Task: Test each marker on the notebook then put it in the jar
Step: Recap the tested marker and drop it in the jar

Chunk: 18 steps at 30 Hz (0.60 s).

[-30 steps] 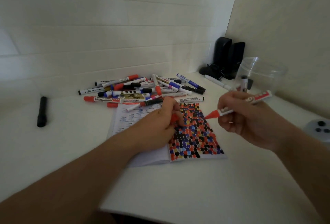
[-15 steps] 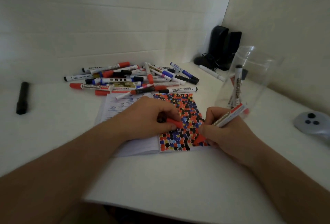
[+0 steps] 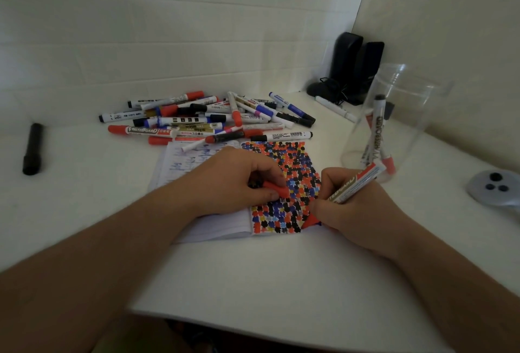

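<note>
Right hand (image 3: 351, 206) curled round a red whiteboard marker (image 3: 356, 185), red nib end pressed on the near right corner of the notebook (image 3: 213, 226); actual nib contact is half hidden by the fingers. Left hand (image 3: 225, 183) rests on the notebook's middle, pinning it, thumb and fingers pinching the red cap (image 3: 277, 188). The right page is packed with red, blue, black and yellow blots.

Jar (image 3: 394, 127) stands just beyond the right hand, clear, open-topped, with what looks like two markers leaning inside. Marker pile (image 3: 208, 121) lies at the far edge of the notebook, some touching it. One black marker (image 3: 32, 148) lies alone far left.

Risks, judged from this:
- Nib is at the very page corner, so a slip puts ink on the white table (image 3: 253, 282).
- Marker's back end is almost against the jar wall; lifting carelessly could knock the light jar over and spill it.
- Cap sits in the other hand, so the marker could go into the jar uncapped, or recapping could miss and ink the fingers.
- If the left hand lifts early the notebook slides.
- Grey round device (image 3: 495, 188) at far right is close to the elbow path.
</note>
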{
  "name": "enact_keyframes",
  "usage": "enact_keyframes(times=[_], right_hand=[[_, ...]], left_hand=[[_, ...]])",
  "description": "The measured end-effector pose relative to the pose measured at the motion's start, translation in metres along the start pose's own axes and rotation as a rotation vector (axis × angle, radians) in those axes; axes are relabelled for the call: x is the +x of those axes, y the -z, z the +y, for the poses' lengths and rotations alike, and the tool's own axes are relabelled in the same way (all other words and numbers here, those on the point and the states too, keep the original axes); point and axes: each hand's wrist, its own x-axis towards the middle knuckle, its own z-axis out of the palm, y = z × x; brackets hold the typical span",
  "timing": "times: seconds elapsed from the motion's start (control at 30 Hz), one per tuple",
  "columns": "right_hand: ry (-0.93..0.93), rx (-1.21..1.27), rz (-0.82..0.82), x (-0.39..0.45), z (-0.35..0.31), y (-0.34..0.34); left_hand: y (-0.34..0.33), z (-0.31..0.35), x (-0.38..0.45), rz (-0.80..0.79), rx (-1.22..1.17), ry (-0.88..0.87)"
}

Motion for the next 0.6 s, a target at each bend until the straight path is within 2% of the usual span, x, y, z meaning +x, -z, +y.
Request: enact_keyframes(times=[0.6], right_hand=[[0.014,0.018,-0.005,-0.0009,0.0014,-0.0006]], left_hand=[[0.0001,0.0012,0.0004,-0.007,-0.021,0.015]])
